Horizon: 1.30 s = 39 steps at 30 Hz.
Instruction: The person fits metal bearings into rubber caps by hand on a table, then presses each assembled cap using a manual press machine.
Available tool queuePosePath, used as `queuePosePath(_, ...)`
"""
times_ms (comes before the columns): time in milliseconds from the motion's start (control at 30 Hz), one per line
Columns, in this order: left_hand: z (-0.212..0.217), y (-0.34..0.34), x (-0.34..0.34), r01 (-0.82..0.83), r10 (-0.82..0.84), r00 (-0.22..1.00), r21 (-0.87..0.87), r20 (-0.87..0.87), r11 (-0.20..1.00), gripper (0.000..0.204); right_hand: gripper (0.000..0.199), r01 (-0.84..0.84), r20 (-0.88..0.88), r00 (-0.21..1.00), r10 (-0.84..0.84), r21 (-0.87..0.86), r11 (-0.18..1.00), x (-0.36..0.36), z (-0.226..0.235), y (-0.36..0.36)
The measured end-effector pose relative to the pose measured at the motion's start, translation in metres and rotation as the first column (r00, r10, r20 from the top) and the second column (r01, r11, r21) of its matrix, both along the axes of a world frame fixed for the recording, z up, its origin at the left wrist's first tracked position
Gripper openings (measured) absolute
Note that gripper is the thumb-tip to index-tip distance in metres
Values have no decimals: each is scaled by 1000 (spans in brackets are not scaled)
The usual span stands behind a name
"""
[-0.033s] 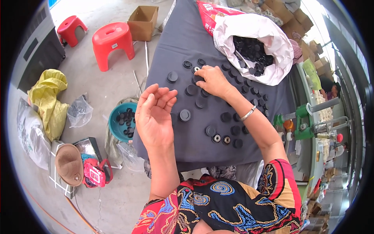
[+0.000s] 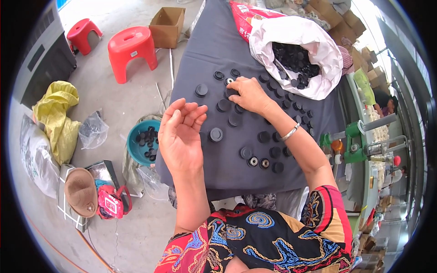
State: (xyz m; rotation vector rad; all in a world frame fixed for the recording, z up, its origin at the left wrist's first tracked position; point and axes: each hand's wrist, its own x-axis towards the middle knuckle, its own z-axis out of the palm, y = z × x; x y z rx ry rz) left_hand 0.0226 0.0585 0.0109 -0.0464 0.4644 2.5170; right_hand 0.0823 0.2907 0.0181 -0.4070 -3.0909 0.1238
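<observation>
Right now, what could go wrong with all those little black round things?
The right hand is in among the loose black discs, so it might knock a few out of place. The white sack has its mouth wide open close by, so a bump could perhaps spill more black pieces among them.

Grey floor (image 2: 150,236); red stool (image 2: 129,42) beside open cardboard box (image 2: 163,37).
</observation>
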Motion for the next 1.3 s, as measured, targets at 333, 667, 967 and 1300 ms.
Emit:
queuePosePath(333,-5,-1,-2,17,-18,999,-18,-51,1000,26,29,149,-14,989,-150,215,965,-62,9,3)
queuePosePath(667,-6,-6,-6,8,-8,999,-2,-46,1000,27,28,79,-286,950,-127,-173,982,-81,-18,13)
queuePosePath(967,2,-2,-2,-9,9,1000,5,11,1000,24,35,-75,-213,972,97,110,991,-62,-22,27)
queuePosePath(1300,-4,-5,-5,13,-13,999,-2,-44,1000,26,34,120,-21,992,-123,-113,986,-34,21,34)
